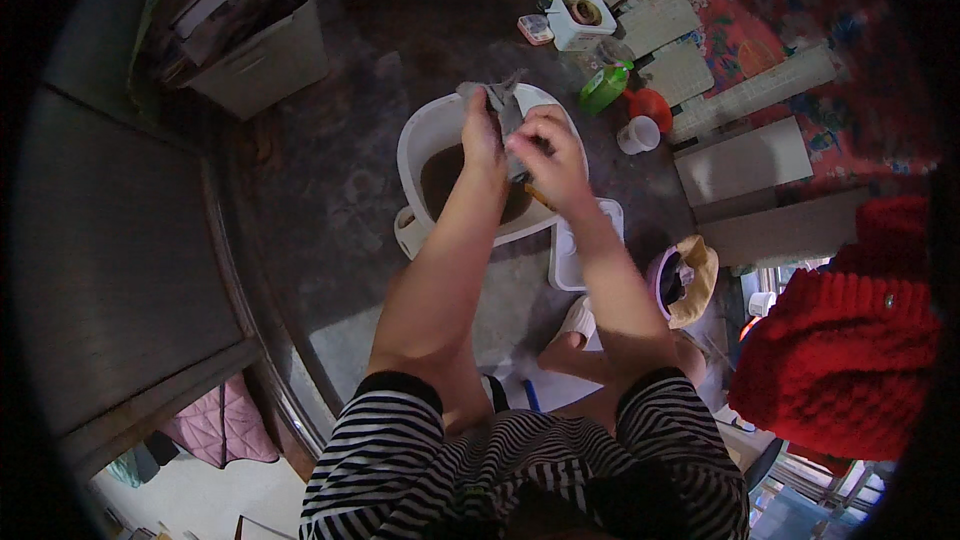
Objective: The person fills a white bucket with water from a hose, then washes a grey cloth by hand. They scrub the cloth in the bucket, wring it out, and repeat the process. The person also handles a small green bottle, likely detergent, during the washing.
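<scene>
A white plastic tub (pixel 409 142) stands on the floor before me, with murky brown water (pixel 442 172) in its bottom. Above the water, my left hand (pixel 482 131) grips a wet-looking grey cloth item (pixel 508 109), whose exact kind I cannot make out. My right hand (pixel 553 154) is blurred, its fingers curled against the lower part of the grey item. Whether those fingers pinch it is unclear. Just below that hand, a small yellow-orange piece (pixel 538 196) shows at the tub's inner side, partly hidden.
Right of the tub are a white lid (pixel 568 259), a green pump bottle (pixel 606 88), a white cup (pixel 639 135), a red-orange bowl (pixel 651 109) and a square white container (pixel 581 19). A filled bin (pixel 262 75) stands upper left. A red knitted textile (pixel 832 360) hangs at right.
</scene>
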The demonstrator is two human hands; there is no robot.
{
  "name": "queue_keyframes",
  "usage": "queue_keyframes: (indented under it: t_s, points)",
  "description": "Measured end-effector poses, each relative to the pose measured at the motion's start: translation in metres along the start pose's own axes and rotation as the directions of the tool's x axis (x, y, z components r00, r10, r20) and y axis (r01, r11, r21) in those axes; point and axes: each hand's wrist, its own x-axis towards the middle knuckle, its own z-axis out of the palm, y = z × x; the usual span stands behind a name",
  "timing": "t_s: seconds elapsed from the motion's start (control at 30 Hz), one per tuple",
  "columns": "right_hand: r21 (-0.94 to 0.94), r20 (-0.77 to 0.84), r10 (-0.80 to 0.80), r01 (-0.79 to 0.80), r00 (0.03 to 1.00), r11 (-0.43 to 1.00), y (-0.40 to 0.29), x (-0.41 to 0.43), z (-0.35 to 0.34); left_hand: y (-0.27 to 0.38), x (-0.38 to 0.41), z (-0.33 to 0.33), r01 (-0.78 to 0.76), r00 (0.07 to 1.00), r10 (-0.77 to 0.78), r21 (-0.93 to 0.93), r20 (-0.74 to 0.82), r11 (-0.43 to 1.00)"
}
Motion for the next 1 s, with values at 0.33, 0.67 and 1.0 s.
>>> queue_keyframes:
  t_s: [0.33,0.67,1.0]
  points:
    - [-0.173,-0.111,0.17,-0.188,0.979,0.967,0.016,0.004,0.023,-0.003,-0.029,0.034,0.156,0.983,-0.162,-0.078,-0.09,0.985]
    - [-0.105,-0.123,0.298,-0.31,0.947,0.945,0.014,0.019,0.023,-0.02,-0.016,0.008,0.132,0.982,-0.139,-0.062,-0.126,0.989]
    - [0.124,-0.085,0.509,-0.497,0.857,0.859,0.004,0.046,0.018,-0.022,-0.022,0.022,0.087,0.994,-0.091,-0.067,-0.056,0.994]
